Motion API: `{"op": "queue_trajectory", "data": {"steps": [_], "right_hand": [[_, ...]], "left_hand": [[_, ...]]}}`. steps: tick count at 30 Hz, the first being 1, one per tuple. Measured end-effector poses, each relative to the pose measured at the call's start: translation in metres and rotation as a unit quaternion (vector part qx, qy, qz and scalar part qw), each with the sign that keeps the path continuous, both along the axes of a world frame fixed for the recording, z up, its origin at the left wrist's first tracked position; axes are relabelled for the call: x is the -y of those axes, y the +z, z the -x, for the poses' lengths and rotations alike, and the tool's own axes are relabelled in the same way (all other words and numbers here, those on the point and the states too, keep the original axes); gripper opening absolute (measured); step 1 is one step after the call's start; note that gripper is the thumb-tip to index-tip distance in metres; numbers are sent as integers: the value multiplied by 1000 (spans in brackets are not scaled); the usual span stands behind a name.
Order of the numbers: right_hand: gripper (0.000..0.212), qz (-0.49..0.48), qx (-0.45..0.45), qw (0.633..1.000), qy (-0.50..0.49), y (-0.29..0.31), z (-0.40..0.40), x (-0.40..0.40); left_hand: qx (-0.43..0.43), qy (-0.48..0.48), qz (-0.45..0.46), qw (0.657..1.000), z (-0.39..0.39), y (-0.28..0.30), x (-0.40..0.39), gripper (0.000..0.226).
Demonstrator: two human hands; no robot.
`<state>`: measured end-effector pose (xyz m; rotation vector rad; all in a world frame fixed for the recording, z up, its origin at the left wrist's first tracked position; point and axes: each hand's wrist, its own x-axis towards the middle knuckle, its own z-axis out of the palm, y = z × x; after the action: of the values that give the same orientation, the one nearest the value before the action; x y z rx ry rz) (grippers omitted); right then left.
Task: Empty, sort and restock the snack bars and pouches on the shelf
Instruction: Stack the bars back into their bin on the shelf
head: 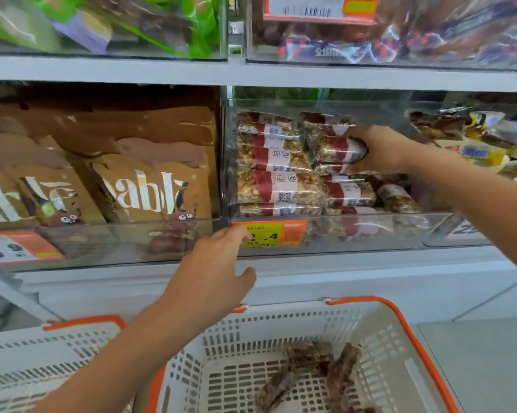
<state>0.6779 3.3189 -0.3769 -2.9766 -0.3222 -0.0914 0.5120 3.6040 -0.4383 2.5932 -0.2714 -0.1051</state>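
Right hand (379, 150) clenched on several red-banded clear-wrapped nut bars (337, 150) inside the clear acrylic shelf bin (370, 231); left hand (218, 263) released, fingers on bin front. Risk: overloaded grip drops bars short of white orange-rimmed basket (400, 338).

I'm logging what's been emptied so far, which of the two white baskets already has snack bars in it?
The right basket, under the nut-bar bin: a few dark-wrapped bars lie on its floor. The left basket shows none in its visible part.
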Motion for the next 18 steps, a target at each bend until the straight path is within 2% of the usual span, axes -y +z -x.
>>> {"op": "queue_trajectory", "data": {"steps": [4, 9, 12, 16, 18], "right_hand": [[68, 5, -4, 1000, -12, -7, -5, -1], [79, 92, 59, 991, -79, -4, 1, -4], [87, 75, 38, 991, -103, -2, 2, -5], [62, 4, 33, 997, -70, 0, -2, -1], [57, -7, 48, 996, -70, -2, -5, -3]], "left_hand": [[11, 3, 32, 999, 0, -3, -2, 38], [28, -4, 33, 999, 3, -8, -4, 38], [31, -2, 30, 999, 4, -8, -3, 37], [28, 0, 37, 999, 3, -7, -2, 37], [28, 2, 38, 999, 3, -7, 0, 37]]}}
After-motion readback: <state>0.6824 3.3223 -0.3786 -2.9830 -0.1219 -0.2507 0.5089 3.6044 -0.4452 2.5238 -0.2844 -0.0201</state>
